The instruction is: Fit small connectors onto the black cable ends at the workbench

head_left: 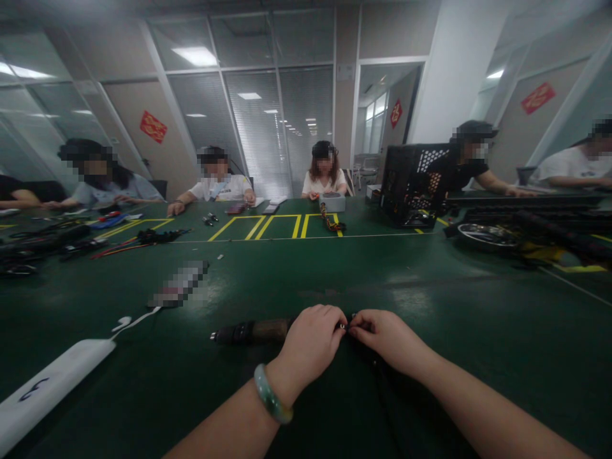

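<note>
Left hand (310,339) fingers pinched on one small shiny metal piece (343,326); right hand (389,336) fingers curled just beside, can't tell its grip. One cylindrical black-brown tool (268,330), metal-tipped, on the bench (268,274), partly behind left hand; one white power strip (52,376) farther left.

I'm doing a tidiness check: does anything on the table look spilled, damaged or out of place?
Nothing looks clearly spilled or damaged. A small white scrap lies alone on the green tabletop, looking stray; the black cables at left lie in a loose jumble.
</note>
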Demonstrator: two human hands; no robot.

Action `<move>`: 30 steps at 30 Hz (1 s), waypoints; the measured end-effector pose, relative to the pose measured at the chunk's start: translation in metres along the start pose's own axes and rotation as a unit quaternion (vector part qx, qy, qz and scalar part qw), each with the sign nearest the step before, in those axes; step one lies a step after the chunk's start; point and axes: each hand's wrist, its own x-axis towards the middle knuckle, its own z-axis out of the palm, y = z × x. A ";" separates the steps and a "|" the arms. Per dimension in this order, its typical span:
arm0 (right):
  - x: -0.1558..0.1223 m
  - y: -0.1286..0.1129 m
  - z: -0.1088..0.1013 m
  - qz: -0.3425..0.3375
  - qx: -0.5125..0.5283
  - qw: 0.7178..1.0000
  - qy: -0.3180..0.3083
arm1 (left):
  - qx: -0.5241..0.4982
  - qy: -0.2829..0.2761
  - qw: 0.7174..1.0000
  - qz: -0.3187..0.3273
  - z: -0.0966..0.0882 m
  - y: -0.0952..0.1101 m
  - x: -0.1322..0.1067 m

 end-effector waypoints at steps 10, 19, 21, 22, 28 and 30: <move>0.002 0.002 0.002 -0.005 -0.003 1.000 0.008 | 0.003 -0.001 1.000 0.003 0.003 -0.001 0.000; -0.002 -0.004 -0.002 0.017 0.018 1.000 0.004 | 0.009 -0.003 1.000 -0.011 -0.001 0.001 0.000; -0.003 -0.004 -0.003 0.031 0.005 0.999 0.009 | 0.009 -0.002 1.000 -0.013 0.000 0.001 0.000; -0.003 -0.004 -0.003 0.035 -0.002 0.999 0.012 | 0.010 -0.001 1.000 -0.013 0.000 0.001 0.000; -0.001 -0.001 -0.001 0.038 -0.016 0.999 0.002 | 0.020 -0.002 1.000 -0.013 0.001 0.000 0.000; 0.000 -0.002 -0.002 0.032 -0.016 0.999 0.000 | 0.021 -0.001 1.000 -0.010 0.000 0.001 0.001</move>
